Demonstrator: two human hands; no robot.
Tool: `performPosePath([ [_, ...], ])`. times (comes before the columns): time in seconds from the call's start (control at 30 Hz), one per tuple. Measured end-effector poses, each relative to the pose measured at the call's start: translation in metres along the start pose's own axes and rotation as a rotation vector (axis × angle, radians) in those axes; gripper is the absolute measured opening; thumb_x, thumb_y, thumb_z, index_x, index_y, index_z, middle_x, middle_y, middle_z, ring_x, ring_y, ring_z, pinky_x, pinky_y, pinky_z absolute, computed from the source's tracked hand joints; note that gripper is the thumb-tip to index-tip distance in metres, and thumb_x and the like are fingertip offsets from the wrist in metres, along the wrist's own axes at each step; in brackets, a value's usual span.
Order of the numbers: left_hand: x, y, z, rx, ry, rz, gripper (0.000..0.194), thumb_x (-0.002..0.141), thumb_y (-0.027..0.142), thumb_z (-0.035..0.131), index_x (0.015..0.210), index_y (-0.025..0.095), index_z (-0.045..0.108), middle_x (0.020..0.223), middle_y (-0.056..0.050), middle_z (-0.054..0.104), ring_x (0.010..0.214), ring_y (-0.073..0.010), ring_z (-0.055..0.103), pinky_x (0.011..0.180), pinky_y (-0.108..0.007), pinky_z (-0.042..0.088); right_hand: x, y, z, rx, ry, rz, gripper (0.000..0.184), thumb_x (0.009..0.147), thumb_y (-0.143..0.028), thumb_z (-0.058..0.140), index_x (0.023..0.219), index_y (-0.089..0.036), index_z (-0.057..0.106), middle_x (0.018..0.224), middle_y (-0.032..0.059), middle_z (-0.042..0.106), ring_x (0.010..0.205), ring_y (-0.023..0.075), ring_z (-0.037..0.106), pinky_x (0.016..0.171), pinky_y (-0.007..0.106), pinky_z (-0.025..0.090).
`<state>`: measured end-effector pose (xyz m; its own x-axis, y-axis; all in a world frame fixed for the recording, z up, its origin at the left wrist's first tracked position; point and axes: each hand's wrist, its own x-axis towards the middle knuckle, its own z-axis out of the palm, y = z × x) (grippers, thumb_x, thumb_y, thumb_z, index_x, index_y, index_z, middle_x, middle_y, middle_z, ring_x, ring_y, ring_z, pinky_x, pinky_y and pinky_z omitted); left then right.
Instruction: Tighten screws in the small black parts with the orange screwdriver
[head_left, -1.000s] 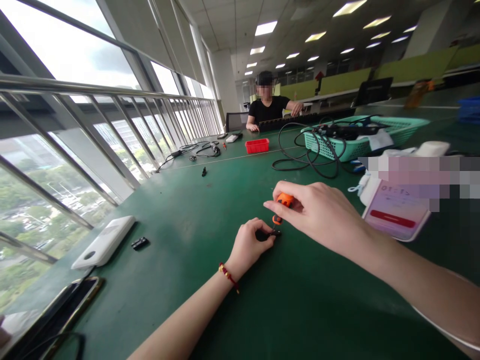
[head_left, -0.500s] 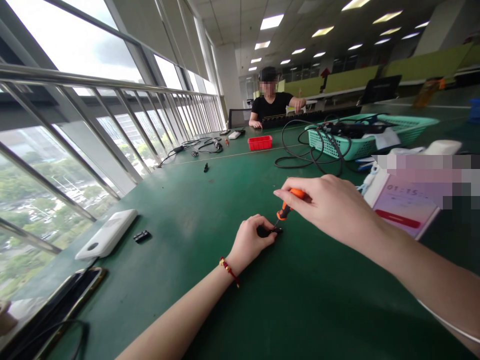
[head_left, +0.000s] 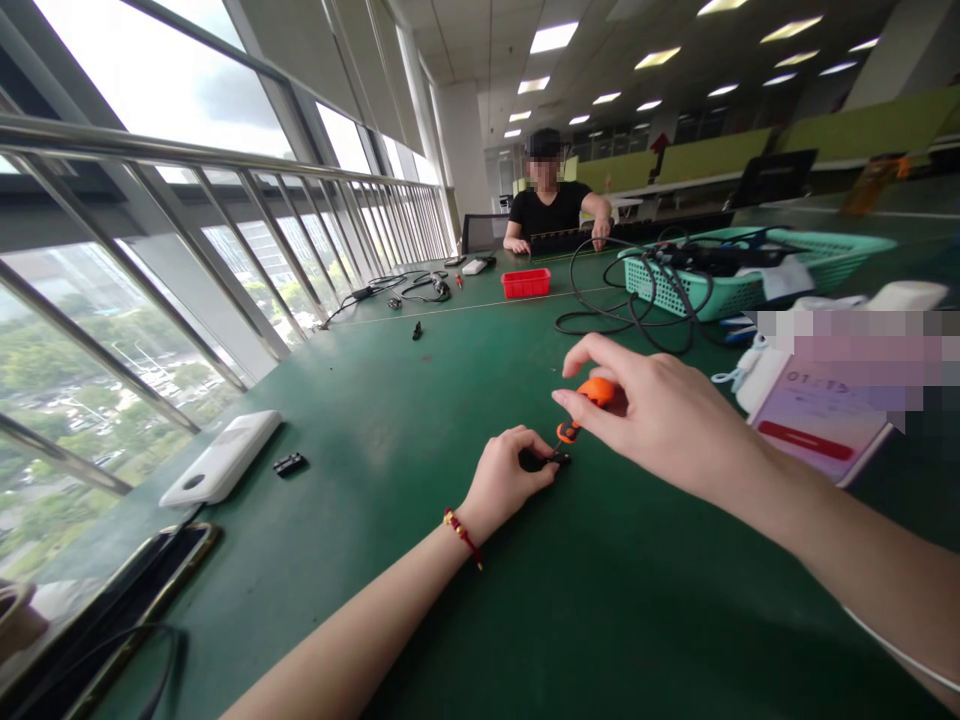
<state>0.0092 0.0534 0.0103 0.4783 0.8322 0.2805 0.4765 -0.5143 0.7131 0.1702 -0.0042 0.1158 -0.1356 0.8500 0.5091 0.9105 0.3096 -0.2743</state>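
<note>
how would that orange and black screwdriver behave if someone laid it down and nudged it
The orange-and-black screwdriver in the right hand would probably roll, since its handle looks rounded. It should be stiff, as the thin shaft looks straight. Its weight likely sits at the thick handle end.

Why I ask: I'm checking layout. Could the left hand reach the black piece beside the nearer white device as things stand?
Probably yes: only green tabletop seems to lie between the left hand and the black piece, though that hand holds a small dark part and may need to release it.
</note>
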Motion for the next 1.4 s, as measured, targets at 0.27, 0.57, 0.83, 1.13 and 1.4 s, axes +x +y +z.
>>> performPosePath([
  [0.27,0.0001,-0.0010,0.0002,0.008,-0.003,0.003,0.002,0.068,0.017,0.062,0.068,0.016,0.060,0.078,-0.001,0.064,0.072,-0.0142,0.058,0.073,-0.026,0.046,0.0009,0.0000,-0.0008,-0.034,0.000,0.036,0.020,0.078,-0.043,0.052,0.074,-0.024,0.048,0.046,-0.0062,0.050,0.037,0.0106,0.041,0.040,0.023,0.021],
  [0.57,0.0007,0.0008,0.0004,0.024,-0.007,0.008,0.004,0.068,0.017,0.060,0.068,0.016,0.057,0.074,-0.001,0.062,0.067,-0.0131,0.055,0.067,-0.024,0.045,-0.0002,-0.0003,0.0000,-0.001,0.017,-0.002,0.016,0.075,-0.033,0.055,0.085,-0.023,0.048,0.054,-0.0064,0.054,0.041,0.0104,0.045,0.041,0.022,0.024],
  [0.83,0.0003,0.0010,0.0004,0.067,-0.003,0.021,0.006,0.066,0.016,0.060,0.071,0.016,0.057,0.074,0.000,0.061,0.068,-0.0133,0.054,0.066,-0.025,0.044,-0.0017,-0.0038,-0.0012,0.003,0.071,-0.045,0.022,0.075,-0.029,0.056,0.094,-0.023,0.048,0.067,-0.0056,0.060,0.046,0.0094,0.050,0.043,0.021,0.028],
  [1.13,-0.0001,0.0022,0.0016,0.093,0.003,0.032,0.006,0.066,0.015,0.059,0.071,0.017,0.056,0.074,0.000,0.062,0.069,-0.0142,0.054,0.068,-0.026,0.044,-0.0015,-0.0038,0.0004,0.015,0.023,-0.046,0.018,0.079,-0.037,0.053,0.089,-0.023,0.049,0.058,-0.0067,0.057,0.044,0.0098,0.047,0.045,0.021,0.029],
  [1.4,-0.0023,0.0024,0.0029,0.166,0.063,0.017,0.006,0.066,0.014,0.057,0.071,0.018,0.056,0.076,0.000,0.060,0.073,-0.0154,0.054,0.069,-0.027,0.044,-0.0025,-0.0025,0.0030,-0.022,0.004,-0.080,0.019,0.079,-0.043,0.052,0.077,-0.024,0.050,0.049,-0.0056,0.050,0.052,0.0151,0.048,0.054,0.024,0.033],
])
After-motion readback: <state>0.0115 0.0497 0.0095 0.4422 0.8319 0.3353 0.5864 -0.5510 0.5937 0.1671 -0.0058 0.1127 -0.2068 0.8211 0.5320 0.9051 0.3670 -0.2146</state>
